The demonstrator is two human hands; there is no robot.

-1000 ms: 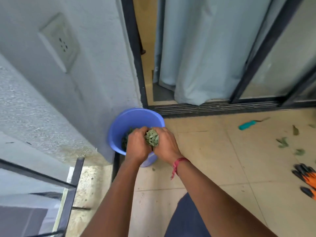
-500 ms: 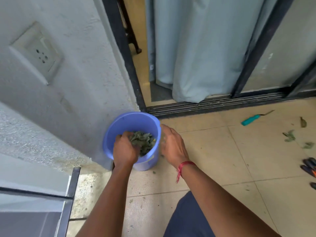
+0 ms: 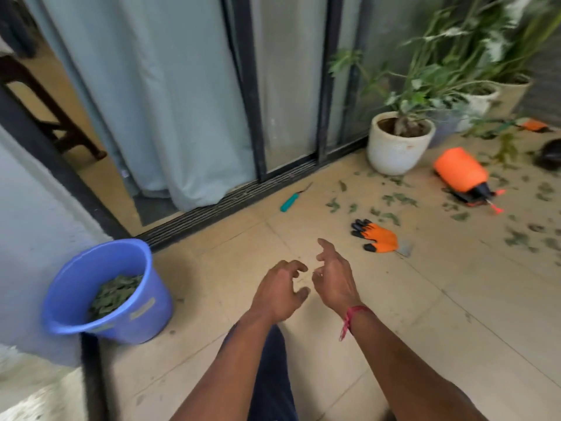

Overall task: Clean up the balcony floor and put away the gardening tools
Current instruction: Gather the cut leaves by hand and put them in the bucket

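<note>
A blue bucket (image 3: 76, 278) with green leaves (image 3: 117, 291) inside stands at the left by the wall. My left hand (image 3: 280, 288) and my right hand (image 3: 334, 273) hover side by side over the tiled floor, right of the bucket, fingers loosely curled and holding nothing. Orange-and-black gloves (image 3: 376, 235) lie on the floor just beyond my right hand. A teal-handled tool (image 3: 293, 199) lies near the door track. An orange sprayer (image 3: 463, 174) lies on its side at the right. Scattered leaves (image 3: 397, 199) cover the floor around it.
A white pot with a plant (image 3: 394, 147) stands by the sliding door, with more pots (image 3: 485, 100) behind it. The door (image 3: 258, 86) is open at the left, with a curtain (image 3: 170, 101) behind the glass. A dark railing post (image 3: 91, 375) is at the lower left.
Both hands let the leaves fall into the bucket and drew back to the right, away from it. The view swung right, bringing the gloves, sprayer and pots into sight.
</note>
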